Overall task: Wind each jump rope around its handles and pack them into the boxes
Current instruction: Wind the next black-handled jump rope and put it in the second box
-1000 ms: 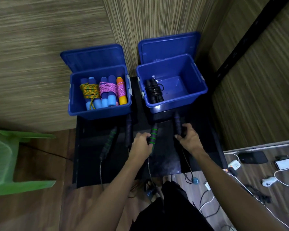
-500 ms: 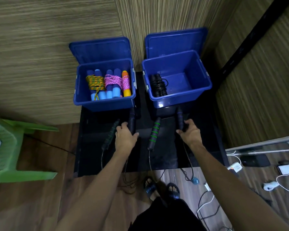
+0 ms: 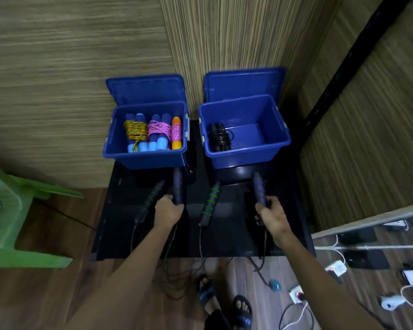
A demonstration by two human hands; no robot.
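Left hand (image 3: 168,211) and right hand (image 3: 271,216) each grip a blue-ringed handle (image 3: 177,184)

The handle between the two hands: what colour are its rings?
Green rings on a black handle, head view.

My black table (image 3: 227,236) is carrying two open blue boxes at its far edge, the left box (image 3: 145,158) and the right box (image 3: 244,157) sitting side by side (a narrow gap between them). Two green-ringed handles are lying on it nearer me, one (image 3: 150,201) left, one (image 3: 209,204) centre, cords trailing off the near edge.
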